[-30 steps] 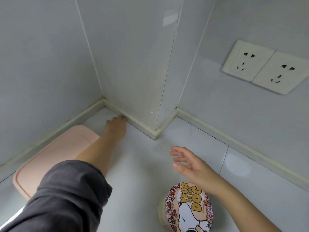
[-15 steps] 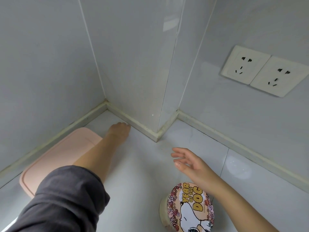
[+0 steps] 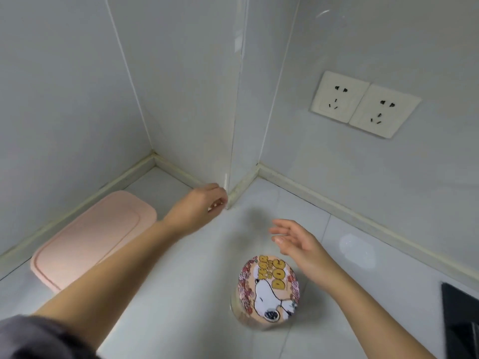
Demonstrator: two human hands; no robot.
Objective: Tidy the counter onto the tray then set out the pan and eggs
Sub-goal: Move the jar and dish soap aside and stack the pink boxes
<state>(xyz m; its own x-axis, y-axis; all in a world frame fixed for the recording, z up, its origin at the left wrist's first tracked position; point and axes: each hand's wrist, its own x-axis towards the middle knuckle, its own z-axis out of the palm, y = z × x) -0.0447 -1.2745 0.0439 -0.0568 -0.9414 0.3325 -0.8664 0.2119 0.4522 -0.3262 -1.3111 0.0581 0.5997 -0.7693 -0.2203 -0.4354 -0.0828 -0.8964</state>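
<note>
Just beside the right hand (image 3: 298, 244) stands the lidded tub (image 3: 268, 288).

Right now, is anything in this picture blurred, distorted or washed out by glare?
Head view: the left hand is motion-blurred, its fingers unclear; the right hand is fairly sharp; a soft glare patch sits on the counter; the tile seams bow from the wide lens.

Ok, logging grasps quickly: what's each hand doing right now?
Left hand: curled, blurred; cannot tell if it holds anything.
Right hand: open, holding nothing.
</note>
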